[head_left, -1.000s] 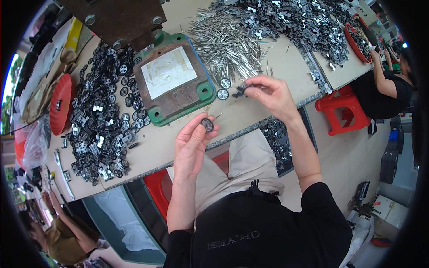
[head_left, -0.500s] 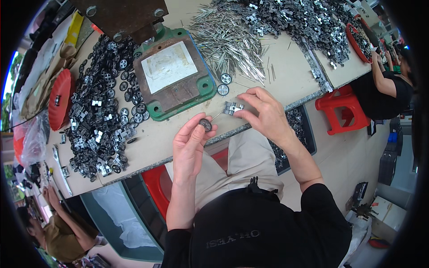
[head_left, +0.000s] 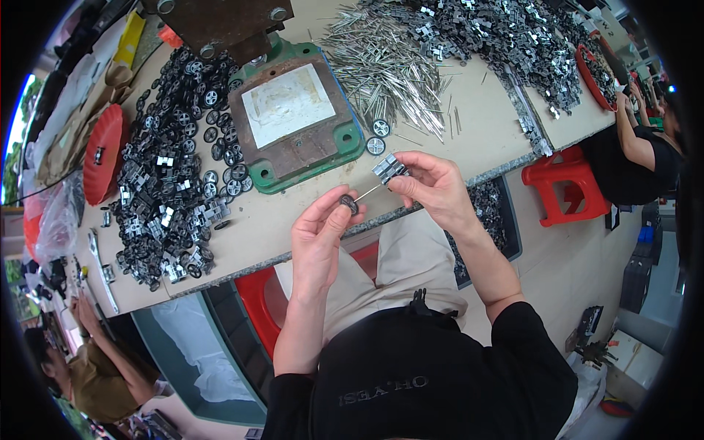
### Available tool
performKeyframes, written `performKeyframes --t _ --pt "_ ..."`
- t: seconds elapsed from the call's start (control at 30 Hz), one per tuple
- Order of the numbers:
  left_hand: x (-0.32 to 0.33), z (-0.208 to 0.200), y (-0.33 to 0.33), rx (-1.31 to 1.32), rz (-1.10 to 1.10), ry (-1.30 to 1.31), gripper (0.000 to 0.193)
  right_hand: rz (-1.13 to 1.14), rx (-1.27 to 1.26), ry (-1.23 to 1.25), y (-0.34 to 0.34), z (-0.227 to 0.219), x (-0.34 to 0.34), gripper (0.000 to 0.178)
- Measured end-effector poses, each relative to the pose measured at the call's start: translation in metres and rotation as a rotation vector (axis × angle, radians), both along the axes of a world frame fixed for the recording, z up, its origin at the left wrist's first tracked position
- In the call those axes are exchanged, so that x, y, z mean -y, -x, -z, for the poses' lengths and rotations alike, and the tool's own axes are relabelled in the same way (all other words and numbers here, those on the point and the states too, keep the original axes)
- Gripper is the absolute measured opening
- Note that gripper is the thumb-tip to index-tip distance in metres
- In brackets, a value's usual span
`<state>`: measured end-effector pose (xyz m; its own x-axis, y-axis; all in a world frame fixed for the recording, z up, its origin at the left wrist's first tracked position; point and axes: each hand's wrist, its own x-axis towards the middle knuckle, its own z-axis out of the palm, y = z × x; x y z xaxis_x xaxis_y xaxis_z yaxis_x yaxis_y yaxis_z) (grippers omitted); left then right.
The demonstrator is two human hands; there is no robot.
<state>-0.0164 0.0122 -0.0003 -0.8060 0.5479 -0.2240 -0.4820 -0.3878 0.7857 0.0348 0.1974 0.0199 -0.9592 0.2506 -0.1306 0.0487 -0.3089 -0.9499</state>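
Note:
Between the thumb and fingers of my left hand (head_left: 323,238) is a small black wheel (head_left: 349,204). A thin metal axle (head_left: 369,192) sticks out of the wheel toward the right. My right hand (head_left: 434,192) pinches a small silver-and-black bracket (head_left: 389,169), close to the axle's free end; whether the axle touches the bracket I cannot tell. Both hands are above the table's front edge. Just beyond them, two loose wheels (head_left: 375,145) with silver spokes lie beside the green press base (head_left: 308,165).
A press with a pale plate (head_left: 287,104) stands at the back. Left of it are heaps of wheels (head_left: 176,110) and wheeled brackets (head_left: 147,220). Metal axles (head_left: 389,70) and more brackets (head_left: 499,37) are piled to the right. A red stool (head_left: 561,187) stands on the floor.
My right hand has turned the bracket to a tilt and lowered it slightly toward the axle. The left hand with the wheel has shifted a little right in the picture, as has the table.

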Motion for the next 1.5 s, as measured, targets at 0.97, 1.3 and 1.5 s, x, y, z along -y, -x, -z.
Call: performKeyframes --t 0.97,1.3,1.5 --pt "-0.007 -0.009 -0.009 -0.394 -0.156 0.294 0.030 -0.061 0.055 -0.075 -0.006 0.000 0.003 0.016" --pt "-0.005 0.003 -0.008 -0.034 -0.068 0.046 0.031 -0.062 -0.158 -0.632 -0.002 -0.009 0.019 0.026" --pt "0.001 0.003 0.002 0.041 -0.019 -0.101 0.030 0.042 -0.119 -1.117 0.031 -0.001 -0.026 0.029"
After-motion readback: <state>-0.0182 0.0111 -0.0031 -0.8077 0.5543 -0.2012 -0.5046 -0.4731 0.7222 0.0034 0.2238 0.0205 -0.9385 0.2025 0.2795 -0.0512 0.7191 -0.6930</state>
